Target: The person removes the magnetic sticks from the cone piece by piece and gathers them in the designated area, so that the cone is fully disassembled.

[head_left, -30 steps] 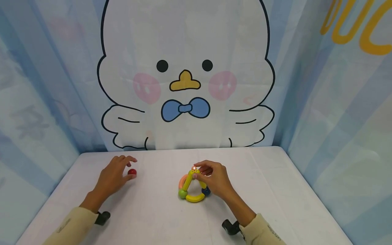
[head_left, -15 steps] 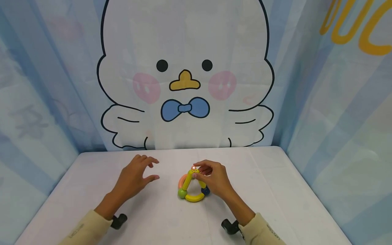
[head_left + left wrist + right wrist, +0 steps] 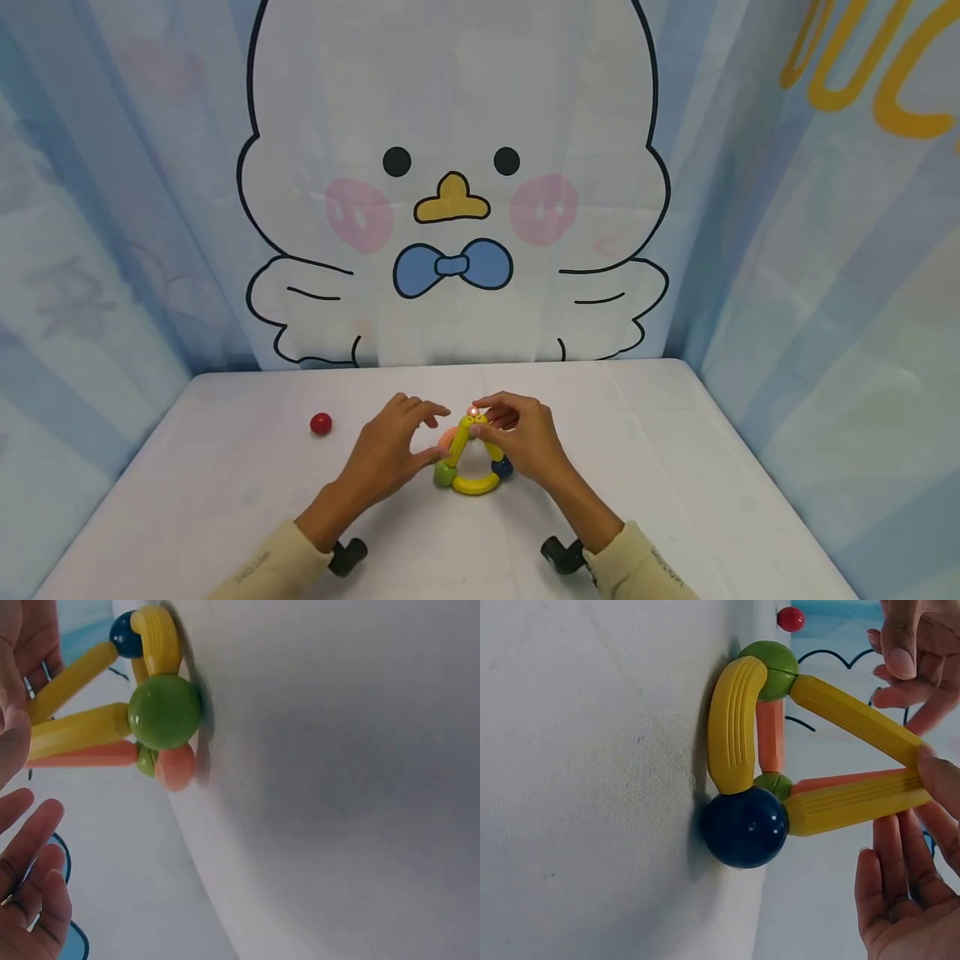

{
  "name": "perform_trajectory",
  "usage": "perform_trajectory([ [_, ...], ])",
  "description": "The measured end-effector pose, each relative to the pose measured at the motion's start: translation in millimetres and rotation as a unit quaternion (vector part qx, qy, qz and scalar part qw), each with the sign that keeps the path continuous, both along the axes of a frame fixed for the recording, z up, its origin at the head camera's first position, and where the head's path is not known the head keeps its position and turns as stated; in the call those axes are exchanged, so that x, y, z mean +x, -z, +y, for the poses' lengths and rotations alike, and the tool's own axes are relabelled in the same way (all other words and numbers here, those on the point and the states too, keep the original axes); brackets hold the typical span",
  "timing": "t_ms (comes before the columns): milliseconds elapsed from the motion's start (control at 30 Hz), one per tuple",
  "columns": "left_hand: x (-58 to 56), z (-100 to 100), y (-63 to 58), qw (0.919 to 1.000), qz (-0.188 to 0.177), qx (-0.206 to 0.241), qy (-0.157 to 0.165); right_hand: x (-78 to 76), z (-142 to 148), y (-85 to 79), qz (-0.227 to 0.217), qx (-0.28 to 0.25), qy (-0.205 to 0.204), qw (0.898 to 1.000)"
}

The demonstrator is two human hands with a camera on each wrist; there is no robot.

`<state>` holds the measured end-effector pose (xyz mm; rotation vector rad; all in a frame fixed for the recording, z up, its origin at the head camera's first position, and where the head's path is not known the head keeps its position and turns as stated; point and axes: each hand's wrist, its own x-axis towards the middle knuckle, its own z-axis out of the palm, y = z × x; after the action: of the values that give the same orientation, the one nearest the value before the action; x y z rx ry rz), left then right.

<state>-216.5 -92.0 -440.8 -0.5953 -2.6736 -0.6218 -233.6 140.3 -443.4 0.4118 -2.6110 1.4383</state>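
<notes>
On the tabletop (image 3: 187, 492) a red ball (image 3: 321, 424) sits by itself. The left hand (image 3: 388, 448), thumb and fingers parted, grips nothing, just beside the rod-and-ball pyramid (image 3: 459, 443) between the hands; the right hand (image 3: 527, 433) pinches its yellow rods (image 3: 862, 802) near the top.

White cloth-covered table (image 3: 210, 492), pale-blue fabric curtains (image 3: 825, 333) on three sides — huge white cartoon bird (image 3: 450, 100) wearing a blue bow tie (image 3: 452, 265), plus fat orange-yellow letters (image 3: 828, 101) top right.

Partly hidden sticks (image 3: 859, 802)
The right hand (image 3: 528, 433) covers their upper ends; the sleeve print (image 3: 252, 567) is too small to read.
</notes>
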Motion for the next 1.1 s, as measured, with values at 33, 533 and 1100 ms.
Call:
perform_trajectory([
  [33, -0.3, 4, 1.5, 1.0, -0.002, 0.005, 0.001, -0.1, 0, 0.3, 0.0, 0.0, 0.0, 1.0],
  [533, -2.7, 26, 13.4, 0.997, -0.005, 0.077, -0.004, 0.4, 0, 1.1, 0.025, -0.003, -0.002, 1.0],
  [1100, -1.5, 24, 13.8, 0.9949, -0.018, 0.099, 0.007, -0.7, -3, 1.9, 0.068, 0.011, -0.003, 0.998],
])
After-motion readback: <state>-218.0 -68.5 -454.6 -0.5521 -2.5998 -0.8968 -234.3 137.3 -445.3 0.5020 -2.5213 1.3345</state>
